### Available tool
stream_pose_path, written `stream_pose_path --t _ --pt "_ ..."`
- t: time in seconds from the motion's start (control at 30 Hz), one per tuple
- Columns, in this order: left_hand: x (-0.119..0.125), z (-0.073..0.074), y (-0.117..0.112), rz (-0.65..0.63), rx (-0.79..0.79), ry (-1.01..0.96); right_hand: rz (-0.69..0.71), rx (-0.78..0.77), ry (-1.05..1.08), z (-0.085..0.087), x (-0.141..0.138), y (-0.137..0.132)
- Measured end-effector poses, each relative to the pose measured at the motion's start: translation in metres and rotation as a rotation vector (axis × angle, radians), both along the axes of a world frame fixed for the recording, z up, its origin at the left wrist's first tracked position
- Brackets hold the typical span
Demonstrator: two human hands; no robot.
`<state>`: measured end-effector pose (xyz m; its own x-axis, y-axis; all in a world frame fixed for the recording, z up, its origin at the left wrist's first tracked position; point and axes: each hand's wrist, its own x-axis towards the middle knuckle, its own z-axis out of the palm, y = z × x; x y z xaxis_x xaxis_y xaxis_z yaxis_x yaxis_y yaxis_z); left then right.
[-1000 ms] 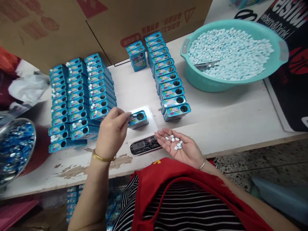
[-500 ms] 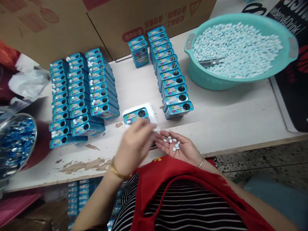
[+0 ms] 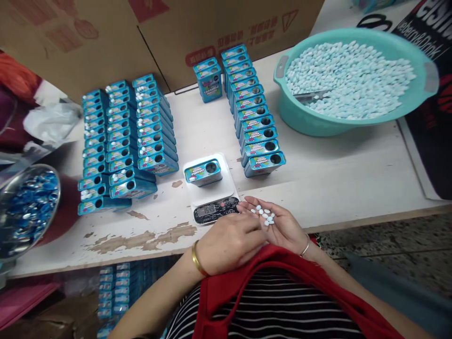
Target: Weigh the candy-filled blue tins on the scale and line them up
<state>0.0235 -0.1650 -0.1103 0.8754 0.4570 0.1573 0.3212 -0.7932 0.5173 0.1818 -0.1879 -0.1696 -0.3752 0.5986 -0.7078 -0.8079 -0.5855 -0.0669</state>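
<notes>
My right hand (image 3: 282,226) lies palm up and cupped, with several small pale blue oval candies (image 3: 266,215) in it. Over its fingers rests my left hand (image 3: 235,240), back up, fingers curled together; whether its hidden fingertips pinch a candy I cannot tell. Just beyond both hands is a white kitchen scale (image 3: 229,181) with a lit display (image 3: 207,211). On the scale stands an upright blue tin (image 3: 203,173) with a round open hole in its top and a bit of white candy at the left end of the lid.
Several rows of blue tins (image 3: 158,162) stand at left, many with candies on their lids. Another row of tins (image 3: 264,162) stands right of the scale. A turquoise basin (image 3: 318,123) of candies holds a metal scoop (image 3: 310,96). A red bucket (image 3: 67,207) holds shiny blue pieces.
My left hand has moved from beside the tin down and right onto my right hand, uncovering the scale's display. The view has shifted slightly.
</notes>
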Motion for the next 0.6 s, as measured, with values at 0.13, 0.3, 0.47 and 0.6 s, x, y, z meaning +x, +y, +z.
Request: stream_pose_path --t 0.13,0.3,0.47,0.6 --pt "-0.03 0.004 0.011 0.344 0.131 -0.157 0.005 0.058 0.053 -0.005 0.0 0.0" --pt "-0.066 -0.003 0.026 0.803 0.456 -0.059 0.008 0.072 0.063 -0.007 -0.002 0.002" --pt "-0.064 -0.013 0.037 0.728 0.41 0.033 0.013 0.102 0.089 -0.008 -0.004 0.004" --pt "-0.059 -0.01 0.052 0.506 0.298 -0.019 -0.001 0.086 0.084 -0.008 -0.004 0.006"
